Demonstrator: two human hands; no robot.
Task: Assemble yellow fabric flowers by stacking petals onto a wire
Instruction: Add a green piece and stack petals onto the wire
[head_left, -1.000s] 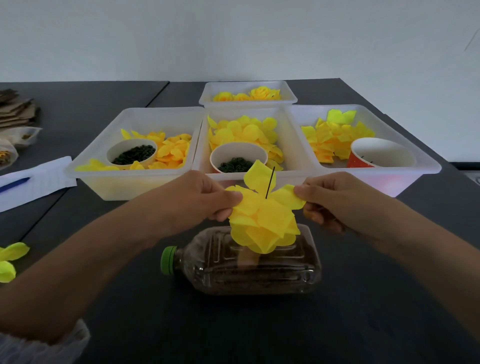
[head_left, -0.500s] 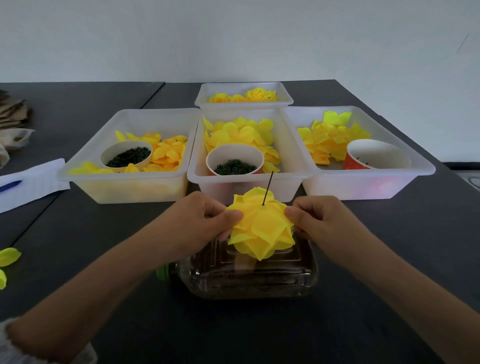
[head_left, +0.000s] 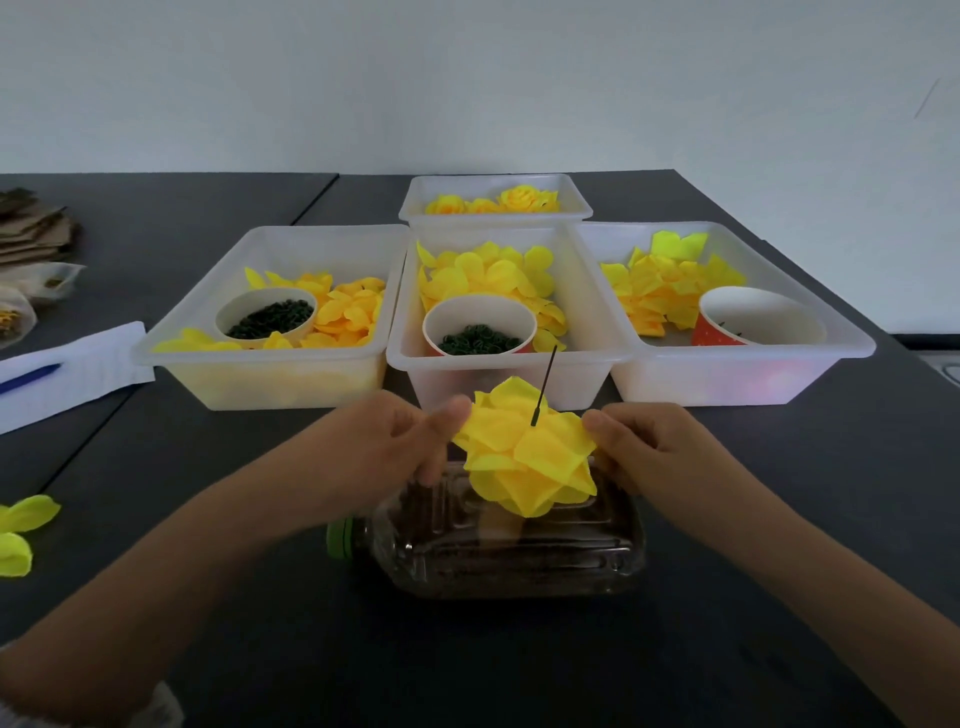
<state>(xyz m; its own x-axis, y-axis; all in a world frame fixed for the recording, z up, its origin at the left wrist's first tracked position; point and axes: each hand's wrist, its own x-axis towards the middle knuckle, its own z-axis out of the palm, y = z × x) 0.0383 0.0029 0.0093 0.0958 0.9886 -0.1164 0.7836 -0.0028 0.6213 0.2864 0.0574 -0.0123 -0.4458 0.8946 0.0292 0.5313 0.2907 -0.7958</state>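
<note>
hands (head_left: 384, 441) (head_left: 649, 447) pinching flower (head_left: 527, 457) edges

A single head-worn wide-angle camera looks forward and down across the dark desk (head_left: 779, 519) from the person's seat. Both hands (head_left: 395, 447) sit close beneath the lens, forearms entering from the bottom corners. The far desk edge and pale wall (head_left: 467, 78) fill the upper part; lines near the borders seem bent by the lens.

Three bins (head_left: 519, 382) wall off the far side just behind the bottle (head_left: 519, 561); bare table (head_left: 779, 519) lies right
</note>
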